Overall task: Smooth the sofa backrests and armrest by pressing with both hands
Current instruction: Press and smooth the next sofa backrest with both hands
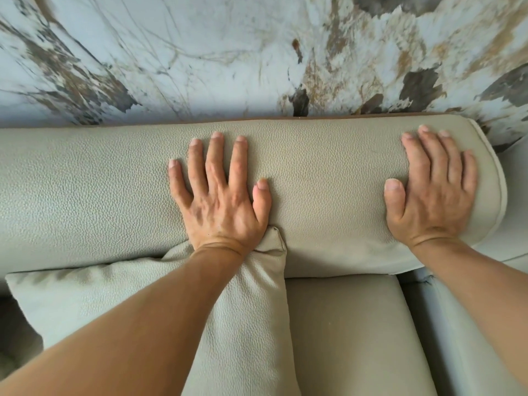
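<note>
Marbled wall, hands flat on backrest

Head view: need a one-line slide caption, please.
Left hand and right hand press flat, fingers spread, on the backrest, a pillow below the left wrist.

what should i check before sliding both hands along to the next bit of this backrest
1. Left hand flat, fingers spread on the backrest: ok.
2. Right hand flat near the backrest's piped right end: ok.
3. Leather between the hands free of creases: ok.
4. Throw pillow clear of the path: not ok, its corner is bunched up against the left wrist.
5. Backrest to the left of the left hand smooth: ok as far as the view shows.
6. How hard the hands press: cannot tell.
</note>
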Available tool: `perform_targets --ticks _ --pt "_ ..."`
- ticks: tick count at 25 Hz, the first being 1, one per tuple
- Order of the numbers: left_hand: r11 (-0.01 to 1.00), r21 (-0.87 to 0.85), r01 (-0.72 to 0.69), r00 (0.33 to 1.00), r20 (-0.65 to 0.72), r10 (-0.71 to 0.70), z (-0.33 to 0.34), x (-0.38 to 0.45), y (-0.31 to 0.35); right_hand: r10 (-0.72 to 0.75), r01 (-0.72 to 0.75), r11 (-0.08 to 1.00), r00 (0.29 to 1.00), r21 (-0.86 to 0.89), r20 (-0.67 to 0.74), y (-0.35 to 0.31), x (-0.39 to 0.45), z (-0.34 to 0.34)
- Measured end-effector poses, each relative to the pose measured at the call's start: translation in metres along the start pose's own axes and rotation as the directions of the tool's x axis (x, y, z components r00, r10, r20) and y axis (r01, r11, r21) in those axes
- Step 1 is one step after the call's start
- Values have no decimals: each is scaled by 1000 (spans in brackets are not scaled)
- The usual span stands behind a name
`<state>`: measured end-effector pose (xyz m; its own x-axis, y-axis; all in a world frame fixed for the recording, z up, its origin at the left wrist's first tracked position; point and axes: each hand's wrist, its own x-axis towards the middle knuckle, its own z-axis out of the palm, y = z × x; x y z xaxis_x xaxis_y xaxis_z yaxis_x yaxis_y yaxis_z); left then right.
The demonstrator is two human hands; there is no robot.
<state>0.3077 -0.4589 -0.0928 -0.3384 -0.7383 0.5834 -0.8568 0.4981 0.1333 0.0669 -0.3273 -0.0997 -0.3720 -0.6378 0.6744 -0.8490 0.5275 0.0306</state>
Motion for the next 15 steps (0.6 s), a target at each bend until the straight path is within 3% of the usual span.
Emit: perform_targets --ticks 9,15 --pt "1000 -28 7 1000 25 -6 0 1 2 -2 3 1000 1000 15 -20 1 -2 -4" --pt "999 -42 8 997 80 -4 -6 -2 5 3 -3 1000 999 -1 45 5 -1 -5"
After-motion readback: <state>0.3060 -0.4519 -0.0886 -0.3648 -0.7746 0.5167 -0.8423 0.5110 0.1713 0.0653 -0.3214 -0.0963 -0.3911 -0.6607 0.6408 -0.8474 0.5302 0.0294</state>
